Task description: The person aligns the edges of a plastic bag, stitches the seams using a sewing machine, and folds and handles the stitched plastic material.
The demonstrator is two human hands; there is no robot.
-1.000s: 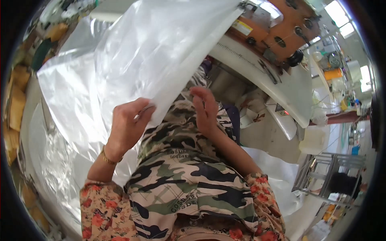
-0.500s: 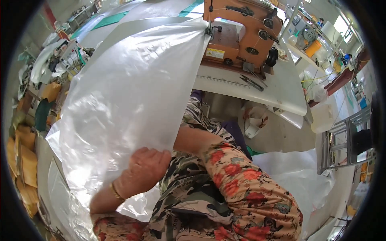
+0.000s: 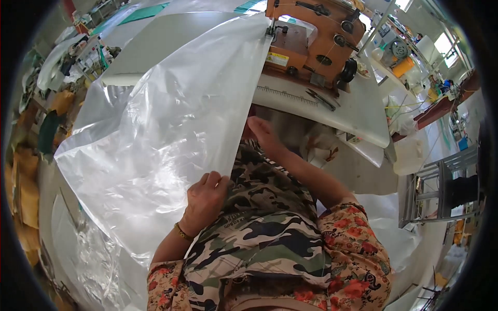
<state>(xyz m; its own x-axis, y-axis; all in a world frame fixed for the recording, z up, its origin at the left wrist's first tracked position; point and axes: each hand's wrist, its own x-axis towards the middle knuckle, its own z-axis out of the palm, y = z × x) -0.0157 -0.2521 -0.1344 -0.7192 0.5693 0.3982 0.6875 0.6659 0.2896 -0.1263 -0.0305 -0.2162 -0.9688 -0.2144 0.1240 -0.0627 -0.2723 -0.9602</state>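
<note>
one large clear plastic sheet fills the left half of the view, running from about 8 o'clock, where it slumps in crumpled folds low beside the person, up to about 12 o'clock, where its far corner lies at the needle end of an orange sewing machine. the left hand, just left of centre, is closed on the near edge of the sheet, fingers curled over it and thumb behind, a thin bracelet at the wrist. moving right, the right hand sits at about 1 o'clock from that hand, higher along the same edge; its fingers look loosely curled against the film, but whether it truly pinches the edge cannot be told. between the two hands the edge runs fairly straight and taut toward the machine. by the look of it, the sheet has been lifted and lined up with the machine head, so the feeding seems set up; most of the edge lies short of the needle, with much of the film bunched at lower left. farther right, the white machine table carries a pair of small dark snips, and a grey metal rack stands at 3 o'clock.
</note>
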